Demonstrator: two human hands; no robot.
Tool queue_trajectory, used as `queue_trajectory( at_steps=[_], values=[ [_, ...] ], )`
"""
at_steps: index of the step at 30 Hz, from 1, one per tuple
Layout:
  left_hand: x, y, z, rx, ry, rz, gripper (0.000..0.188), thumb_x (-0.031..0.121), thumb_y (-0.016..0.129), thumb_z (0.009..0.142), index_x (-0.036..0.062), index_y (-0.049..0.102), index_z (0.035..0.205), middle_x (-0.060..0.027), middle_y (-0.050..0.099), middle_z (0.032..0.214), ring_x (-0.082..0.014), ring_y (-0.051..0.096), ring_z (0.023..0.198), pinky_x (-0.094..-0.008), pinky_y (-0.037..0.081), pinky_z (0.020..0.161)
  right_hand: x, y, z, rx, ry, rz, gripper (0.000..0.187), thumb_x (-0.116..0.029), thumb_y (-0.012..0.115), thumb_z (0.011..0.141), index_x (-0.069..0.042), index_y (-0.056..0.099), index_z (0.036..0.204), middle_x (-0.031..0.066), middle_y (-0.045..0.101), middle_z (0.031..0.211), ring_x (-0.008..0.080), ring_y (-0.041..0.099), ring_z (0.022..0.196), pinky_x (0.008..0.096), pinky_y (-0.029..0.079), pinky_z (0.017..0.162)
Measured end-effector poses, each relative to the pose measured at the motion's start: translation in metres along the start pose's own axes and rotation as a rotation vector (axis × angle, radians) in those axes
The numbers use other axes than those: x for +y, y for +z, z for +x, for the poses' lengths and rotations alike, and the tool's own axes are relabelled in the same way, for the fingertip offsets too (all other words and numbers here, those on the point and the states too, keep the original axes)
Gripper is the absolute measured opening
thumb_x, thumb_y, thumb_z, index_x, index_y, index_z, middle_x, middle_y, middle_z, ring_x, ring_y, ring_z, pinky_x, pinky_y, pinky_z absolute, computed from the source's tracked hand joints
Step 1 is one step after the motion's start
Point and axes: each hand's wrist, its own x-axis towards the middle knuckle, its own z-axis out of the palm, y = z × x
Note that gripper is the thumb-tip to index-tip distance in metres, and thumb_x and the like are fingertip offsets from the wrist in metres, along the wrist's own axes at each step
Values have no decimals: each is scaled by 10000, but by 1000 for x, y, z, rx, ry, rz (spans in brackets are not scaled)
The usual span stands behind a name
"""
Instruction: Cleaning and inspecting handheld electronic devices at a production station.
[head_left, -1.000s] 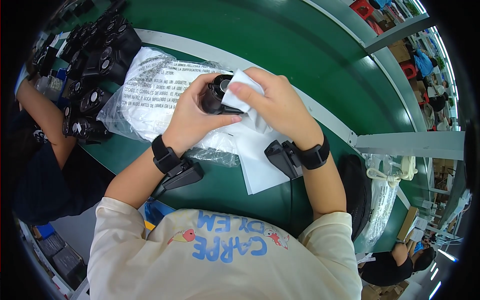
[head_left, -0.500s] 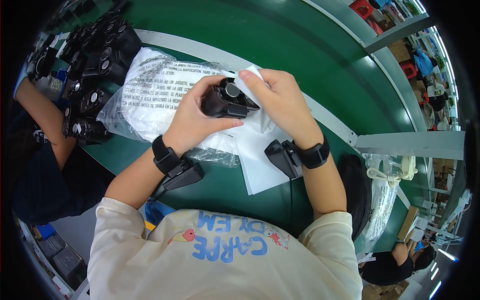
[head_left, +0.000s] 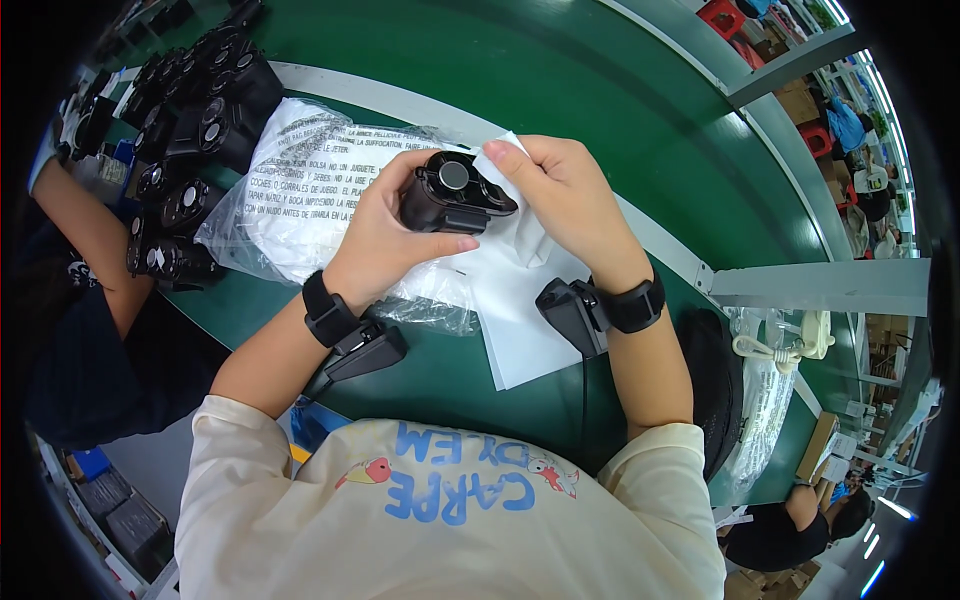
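Note:
My left hand (head_left: 375, 235) is wrapped round a black device (head_left: 437, 212) with rounded ends and a round silver disc on its upper face. The device is held above a printed plastic bag (head_left: 305, 185) with white contents. In my right hand (head_left: 578, 205), a white cloth (head_left: 528, 238) is pinched between thumb and fingers. Part of the cloth touches the right end of the device, and the rest hangs below my fingers. White paper sheets (head_left: 525, 335) lie on the green table under the cloth.
Several similar black devices (head_left: 215, 125) stand clustered at the left. A co-worker's arm (head_left: 95, 230) reaches in beside them. A grey metal post (head_left: 820, 288), a black rounded object (head_left: 712, 390) and a cream-coloured corded device (head_left: 815, 338) are at the right.
The device has tilted, so more of its upper face and silver disc shows. My right hand has shifted slightly right with the cloth. My left hand keeps its grip.

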Motion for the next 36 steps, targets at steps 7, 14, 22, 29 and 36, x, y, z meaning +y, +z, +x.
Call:
queue_trajectory(
  at_steps=[7,14,22,29,36],
  values=[
    [5,1,0,43,-57,-229,645,-77,735,562,25,423,1117,-46,506,1027,-126,502,972,-268,425,864,-9,11,-5,4,-219,29,254,-240,548,858,4,572,788,-39,487,674,32,396,611,203,330,524],
    [1,1,0,21,-8,-214,679,-84,741,540,31,417,1126,-50,502,1044,-134,503,981,-270,423,876,-6,-6,-1,-94,-68,95,220,-210,618,800,8,587,800,-15,544,704,48,477,667,205,396,596],
    [1,-2,0,10,-13,-275,701,-99,735,533,43,410,1137,-55,484,1069,-141,494,1002,-282,418,890,-4,5,-2,-60,-215,137,209,-201,598,820,0,578,764,-37,482,638,37,408,603,204,343,532],
    [1,-2,0,-11,-20,-280,712,-109,733,525,54,412,1139,-58,474,1089,-152,484,1026,-292,414,901,-4,0,-1,17,-161,147,197,-190,597,817,0,590,767,-39,484,622,36,402,581,200,332,514],
    [2,-1,0,-55,3,-291,708,-120,724,525,63,419,1136,-49,460,1116,-156,460,1066,-293,412,910,3,2,0,117,-193,101,206,-190,592,822,0,593,744,-43,476,607,33,389,567,196,311,500]
  ],
)
